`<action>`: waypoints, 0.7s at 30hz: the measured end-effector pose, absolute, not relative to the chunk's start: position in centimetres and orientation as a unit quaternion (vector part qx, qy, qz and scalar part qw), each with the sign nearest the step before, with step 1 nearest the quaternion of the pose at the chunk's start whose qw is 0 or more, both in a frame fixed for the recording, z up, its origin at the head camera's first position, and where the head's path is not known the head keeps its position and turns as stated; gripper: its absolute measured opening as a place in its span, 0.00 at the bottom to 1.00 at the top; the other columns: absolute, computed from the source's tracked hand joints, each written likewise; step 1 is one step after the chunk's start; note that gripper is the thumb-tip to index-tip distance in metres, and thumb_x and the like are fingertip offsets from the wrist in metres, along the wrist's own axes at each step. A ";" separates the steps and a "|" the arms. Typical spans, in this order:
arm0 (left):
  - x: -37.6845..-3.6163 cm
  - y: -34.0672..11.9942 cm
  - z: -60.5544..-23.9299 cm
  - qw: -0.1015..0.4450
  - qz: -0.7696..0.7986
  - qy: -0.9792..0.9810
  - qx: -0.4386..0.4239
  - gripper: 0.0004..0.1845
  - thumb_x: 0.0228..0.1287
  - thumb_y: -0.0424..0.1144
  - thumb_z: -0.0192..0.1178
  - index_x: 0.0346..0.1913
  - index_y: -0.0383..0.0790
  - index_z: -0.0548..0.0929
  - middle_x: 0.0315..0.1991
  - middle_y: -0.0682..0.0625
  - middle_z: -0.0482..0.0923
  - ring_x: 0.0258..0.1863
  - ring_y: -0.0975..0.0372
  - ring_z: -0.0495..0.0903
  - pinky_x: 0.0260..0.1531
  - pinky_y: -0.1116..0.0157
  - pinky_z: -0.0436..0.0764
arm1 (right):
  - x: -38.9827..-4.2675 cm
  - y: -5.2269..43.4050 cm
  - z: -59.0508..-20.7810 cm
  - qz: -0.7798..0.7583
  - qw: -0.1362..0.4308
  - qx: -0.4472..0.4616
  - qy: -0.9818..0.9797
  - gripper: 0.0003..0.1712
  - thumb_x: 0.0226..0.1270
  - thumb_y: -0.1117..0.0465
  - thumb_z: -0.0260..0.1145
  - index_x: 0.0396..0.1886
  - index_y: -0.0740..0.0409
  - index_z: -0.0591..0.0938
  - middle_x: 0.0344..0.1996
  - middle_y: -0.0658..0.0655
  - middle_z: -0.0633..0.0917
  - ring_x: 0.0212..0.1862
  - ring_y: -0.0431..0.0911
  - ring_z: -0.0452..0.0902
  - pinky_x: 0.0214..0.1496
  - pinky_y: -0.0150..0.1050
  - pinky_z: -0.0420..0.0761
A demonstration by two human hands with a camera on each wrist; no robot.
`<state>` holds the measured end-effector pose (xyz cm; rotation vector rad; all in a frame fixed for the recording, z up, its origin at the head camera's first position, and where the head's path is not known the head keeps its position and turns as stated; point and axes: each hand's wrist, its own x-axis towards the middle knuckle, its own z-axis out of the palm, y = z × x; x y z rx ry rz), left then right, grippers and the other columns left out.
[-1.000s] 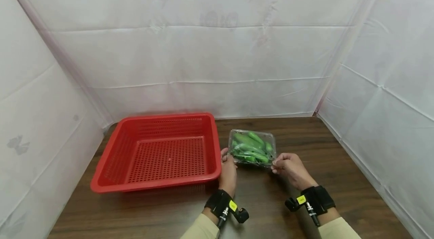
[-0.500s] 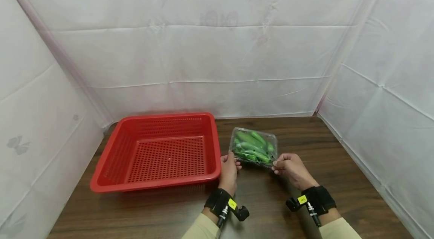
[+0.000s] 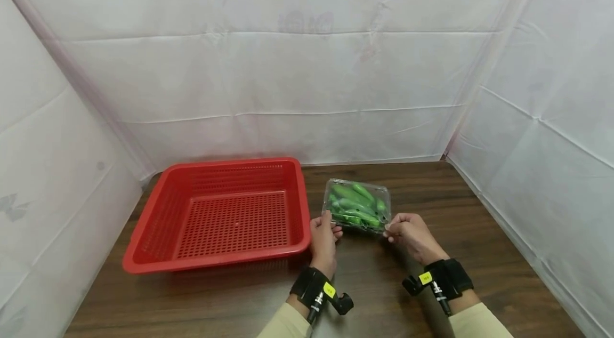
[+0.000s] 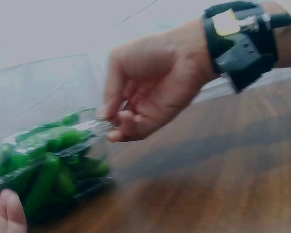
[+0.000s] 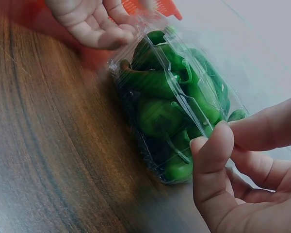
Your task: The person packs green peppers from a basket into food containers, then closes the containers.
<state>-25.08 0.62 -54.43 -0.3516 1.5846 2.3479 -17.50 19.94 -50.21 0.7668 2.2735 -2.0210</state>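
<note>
A clear plastic clamshell box [image 3: 357,204] of green peppers [image 5: 160,116] is held by its near corners, just right of the red basket. In the head view my left hand [image 3: 323,242] holds the near left corner, thumb along the edge and fingers curled by the near side. My right hand [image 3: 412,236] pinches the near right corner of the rim between thumb and index finger, plain in the right wrist view. Clear plastic rises above the peppers in the left wrist view; whether the lid is unfastened I cannot tell.
A red perforated basket [image 3: 302,204] stands at the left on the brown wooden table [image 3: 364,295], its right rim close to my left hand. White sheet walls [image 3: 297,77] rise behind the table and along both sides.
My left hand has shifted from the box's left side to its near left corner, its thumb now over the edge. The box has moved slightly away. My right hand keeps its pinch.
</note>
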 end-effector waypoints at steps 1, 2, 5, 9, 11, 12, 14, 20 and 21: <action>-24.7 0.7 -54.6 0.138 0.820 0.544 -0.114 0.11 0.73 0.39 0.62 0.47 0.35 0.74 0.33 0.50 0.80 0.28 0.65 0.82 0.33 0.69 0.83 | -17.5 19.9 -50.2 -0.645 0.003 0.244 0.724 0.12 0.70 0.71 0.63 0.25 0.59 0.78 0.28 0.52 0.84 0.32 0.43 0.82 0.36 0.34 0.84; -24.4 1.0 -54.9 0.134 0.825 0.540 -0.103 0.12 0.70 0.37 0.64 0.47 0.34 0.74 0.32 0.50 0.81 0.27 0.65 0.82 0.32 0.69 0.83 | -17.5 19.9 -50.2 -0.646 0.005 0.244 0.723 0.12 0.70 0.71 0.62 0.25 0.59 0.78 0.28 0.52 0.84 0.32 0.43 0.82 0.37 0.34 0.84; -23.3 1.5 -55.4 0.131 0.824 0.546 -0.076 0.13 0.63 0.31 0.68 0.45 0.32 0.75 0.30 0.50 0.83 0.25 0.66 0.82 0.32 0.69 0.83 | -17.5 19.9 -50.2 -0.649 0.009 0.244 0.721 0.11 0.70 0.71 0.62 0.25 0.59 0.77 0.28 0.52 0.84 0.32 0.43 0.82 0.36 0.34 0.84; -22.7 2.0 -55.4 0.141 0.812 0.563 -0.055 0.09 0.63 0.30 0.69 0.42 0.29 0.81 0.28 0.47 0.85 0.25 0.66 0.84 0.32 0.69 0.84 | -17.6 19.9 -50.2 -0.651 0.011 0.244 0.718 0.12 0.68 0.72 0.63 0.24 0.58 0.77 0.26 0.51 0.84 0.31 0.43 0.82 0.36 0.34 0.83; -22.7 2.1 -55.4 0.147 0.816 0.556 -0.053 0.08 0.63 0.30 0.69 0.41 0.28 0.82 0.28 0.45 0.87 0.25 0.65 0.86 0.32 0.69 0.85 | -17.6 19.9 -50.3 -0.654 0.010 0.247 0.715 0.13 0.68 0.72 0.63 0.23 0.58 0.77 0.25 0.51 0.85 0.30 0.43 0.83 0.35 0.34 0.83; -22.7 2.1 -55.4 0.150 0.818 0.552 -0.054 0.08 0.63 0.29 0.69 0.41 0.28 0.83 0.29 0.44 0.87 0.26 0.64 0.86 0.32 0.69 0.85 | -17.6 19.9 -50.3 -0.655 0.011 0.249 0.713 0.13 0.68 0.72 0.63 0.23 0.58 0.77 0.25 0.52 0.85 0.30 0.43 0.83 0.34 0.34 0.83; -22.6 2.2 -55.4 0.159 0.827 0.536 -0.054 0.09 0.63 0.28 0.70 0.42 0.27 0.82 0.29 0.43 0.88 0.27 0.64 0.87 0.33 0.68 0.86 | -17.5 19.9 -50.3 -0.658 0.014 0.249 0.711 0.13 0.68 0.73 0.62 0.23 0.58 0.77 0.24 0.51 0.84 0.30 0.43 0.83 0.34 0.33 0.83; -22.3 2.5 -55.6 0.176 0.851 0.493 -0.042 0.12 0.61 0.25 0.70 0.43 0.28 0.78 0.29 0.46 0.87 0.27 0.64 0.87 0.33 0.67 0.86 | -17.4 19.7 -50.4 -0.660 0.011 0.253 0.707 0.13 0.67 0.73 0.62 0.22 0.59 0.76 0.23 0.52 0.84 0.28 0.42 0.81 0.32 0.33 0.82; -22.3 2.5 -55.7 0.174 0.853 0.491 -0.038 0.11 0.61 0.26 0.69 0.43 0.28 0.78 0.29 0.47 0.87 0.27 0.64 0.87 0.33 0.68 0.86 | -17.4 19.6 -50.4 -0.661 0.009 0.256 0.705 0.13 0.67 0.73 0.63 0.22 0.58 0.76 0.23 0.52 0.84 0.28 0.42 0.81 0.32 0.33 0.82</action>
